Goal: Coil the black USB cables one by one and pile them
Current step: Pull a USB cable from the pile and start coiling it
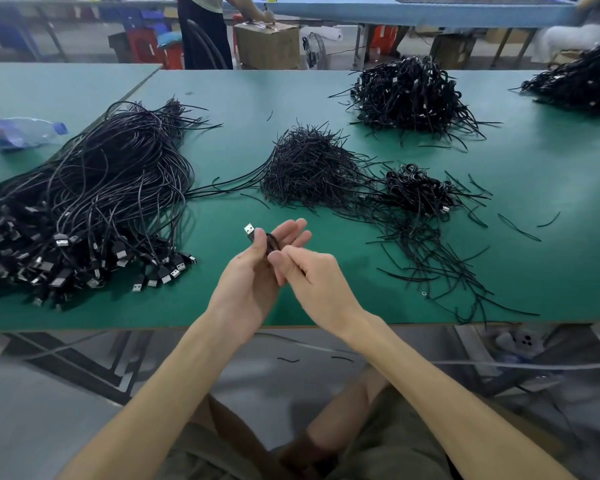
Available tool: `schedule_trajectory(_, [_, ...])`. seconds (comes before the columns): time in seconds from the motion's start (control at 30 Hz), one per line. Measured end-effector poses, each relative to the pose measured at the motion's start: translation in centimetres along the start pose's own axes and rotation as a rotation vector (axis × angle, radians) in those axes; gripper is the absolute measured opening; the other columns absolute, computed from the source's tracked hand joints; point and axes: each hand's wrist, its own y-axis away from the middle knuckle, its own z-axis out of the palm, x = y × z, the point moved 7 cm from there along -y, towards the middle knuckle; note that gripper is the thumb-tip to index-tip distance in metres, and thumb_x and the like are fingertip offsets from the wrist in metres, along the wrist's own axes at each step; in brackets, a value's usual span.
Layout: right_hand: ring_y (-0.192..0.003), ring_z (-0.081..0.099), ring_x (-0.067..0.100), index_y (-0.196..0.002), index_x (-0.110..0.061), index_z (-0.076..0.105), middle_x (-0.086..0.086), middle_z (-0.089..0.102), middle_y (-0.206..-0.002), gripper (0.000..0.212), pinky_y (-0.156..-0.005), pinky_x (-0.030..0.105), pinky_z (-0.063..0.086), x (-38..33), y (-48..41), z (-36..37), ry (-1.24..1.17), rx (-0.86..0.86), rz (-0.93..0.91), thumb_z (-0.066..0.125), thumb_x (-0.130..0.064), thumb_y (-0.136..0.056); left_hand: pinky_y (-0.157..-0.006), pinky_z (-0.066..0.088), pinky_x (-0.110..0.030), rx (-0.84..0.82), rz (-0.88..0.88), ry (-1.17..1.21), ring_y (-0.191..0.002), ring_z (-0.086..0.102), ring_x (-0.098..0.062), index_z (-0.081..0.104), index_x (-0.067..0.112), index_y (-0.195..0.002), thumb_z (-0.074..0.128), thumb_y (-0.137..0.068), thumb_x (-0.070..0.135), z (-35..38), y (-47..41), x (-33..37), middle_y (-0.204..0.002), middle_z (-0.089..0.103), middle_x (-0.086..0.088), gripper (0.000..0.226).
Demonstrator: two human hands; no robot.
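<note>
Wide green counter (pixel 222 98) in a workshop room; behind it a standing person (pixel 205 29) at a cardboard box (pixel 267 43). On the counter, from the left: plastic bottle (pixel 21 133), big bundle of uncoiled cables (pixel 94 202), heap of thin black ties (pixel 309 168), small pile of coiled cables (pixel 420 188). Above the near edge, one black USB cable (pixel 269 242), wound into a small tight coil, silver plug (pixel 249 229) pointing up. Left hand (pixel 257 271) under it, fingers almost straight, thumb pressing the coil against them. Right hand (pixel 316 278) curled, thumb and forefinger pinching the coil.
</note>
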Motion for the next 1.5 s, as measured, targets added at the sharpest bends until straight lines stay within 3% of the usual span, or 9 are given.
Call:
schedule_trajectory(0.13, [-0.068, 0.05, 0.019, -0.073, -0.011, 0.06, 0.0, 0.058, -0.069, 0.043, -0.072, 0.038, 0.044, 1.4, 0.3, -0.2, 0.189, -0.063, 0.037, 0.049, -0.036, -0.106, -0.079, 0.056, -0.031, 0.123, -0.044, 0.273, -0.079, 0.068, -0.016, 0.059, 0.018, -0.09, 0.034, -0.11, 0.031, -1.4, 0.0, 0.4, -0.086, 0.066, 0.008, 0.035])
schedule_trajectory(0.27, [-0.078, 0.051, 0.028, -0.082, -0.008, 0.065, 0.009, 0.061, -0.077, 0.042, -0.083, 0.042, 0.041, 2.3, 0.4, -0.9, 0.39, -0.113, 0.113, 0.051, -0.042, -0.103, -0.056, 0.039, -0.021, 0.119, -0.012, 0.34, -0.048, 0.027, -0.01, 0.054, 0.019, -0.076, 0.037, -0.109, 0.037, -1.9, 0.0, 1.2, -0.058, 0.031, 0.01, 0.041])
schedule_trajectory(0.5, [-0.105, 0.055, 0.018, -0.142, -0.015, 0.049, 0.003, 0.063, -0.122, 0.057, -0.097, 0.032, 0.041, 0.8, -0.2, 0.9, 0.289, -0.212, 0.086, 0.063, -0.044, -0.096, -0.055, 0.045, -0.02, 0.137, 0.056, 0.195, -0.046, 0.031, -0.008, 0.048, 0.018, -0.076, 0.037, -0.107, 0.036, -2.1, -0.2, 0.8, -0.056, 0.033, 0.008, 0.038])
schedule_trajectory(0.6, [-0.09, 0.055, 0.005, -0.134, -0.017, 0.057, -0.004, 0.064, -0.112, 0.048, -0.089, 0.022, 0.045, 0.6, -0.6, 0.6, 0.012, -0.146, 0.142, 0.075, -0.027, -0.09, -0.068, 0.055, -0.024, 0.082, 0.063, 0.197, -0.054, 0.048, -0.009, 0.048, 0.017, -0.079, 0.032, -0.11, 0.029, -1.5, -0.1, 0.4, -0.061, 0.047, 0.008, 0.037])
schedule_trajectory(0.73, [-0.074, 0.052, 0.007, -0.102, -0.01, 0.065, -0.002, 0.062, -0.088, 0.02, -0.071, 0.018, 0.044, 1.2, -0.9, -0.3, 0.01, -0.116, 0.174, 0.077, -0.018, -0.089, -0.082, 0.059, -0.031, 0.023, 0.075, 0.14, -0.097, 0.073, -0.023, 0.064, 0.011, -0.078, 0.042, -0.103, 0.021, -1.4, 0.4, 0.7, -0.096, 0.075, -0.006, 0.035])
schedule_trajectory(0.83, [-0.079, 0.05, -0.001, -0.113, -0.008, 0.064, -0.001, 0.056, -0.095, 0.021, -0.074, 0.008, 0.039, 1.3, -0.5, -0.4, 0.085, -0.11, 0.139, 0.07, -0.018, -0.095, -0.09, 0.058, -0.034, -0.064, 0.047, 0.021, -0.109, 0.07, -0.024, 0.067, 0.009, -0.082, 0.044, -0.1, 0.024, -1.2, 0.4, 0.9, -0.111, 0.073, -0.011, 0.033])
schedule_trajectory(1.03, [-0.091, 0.047, 0.009, -0.144, -0.008, 0.047, -0.001, 0.049, -0.106, 0.047, -0.089, 0.023, 0.039, 1.4, 0.0, -0.4, 0.254, -0.118, 0.052, 0.061, -0.021, -0.101, -0.092, 0.047, -0.036, -0.007, 0.128, -0.524, -0.092, 0.059, -0.021, 0.074, 0.017, -0.086, 0.057, -0.095, 0.033, -3.4, 0.6, 1.6, -0.094, 0.069, -0.002, 0.025])
schedule_trajectory(1.3, [-0.093, 0.047, 0.014, -0.133, -0.002, 0.051, 0.007, 0.05, -0.106, 0.032, -0.083, 0.034, 0.05, 1.4, 0.4, 0.0, 0.588, -0.23, -0.111, 0.057, -0.01, -0.102, -0.062, 0.058, -0.028, 0.172, 0.092, -0.64, -0.063, 0.065, -0.022, 0.07, 0.001, -0.1, 0.082, -0.074, 0.026, -5.9, 0.7, 2.7, -0.073, 0.07, -0.012, 0.038])
schedule_trajectory(1.5, [-0.102, 0.047, 0.022, -0.115, -0.004, 0.058, 0.007, 0.049, -0.105, 0.015, -0.079, 0.041, 0.052, 1.8, 0.9, 0.0, 0.699, -0.282, -0.139, 0.05, -0.002, -0.102, -0.063, 0.054, -0.03, -0.017, 0.113, -1.221, -0.06, 0.065, -0.019, 0.069, 0.013, -0.102, 0.071, -0.094, 0.021, -4.3, -0.1, 2.9, -0.07, 0.071, -0.006, 0.012])
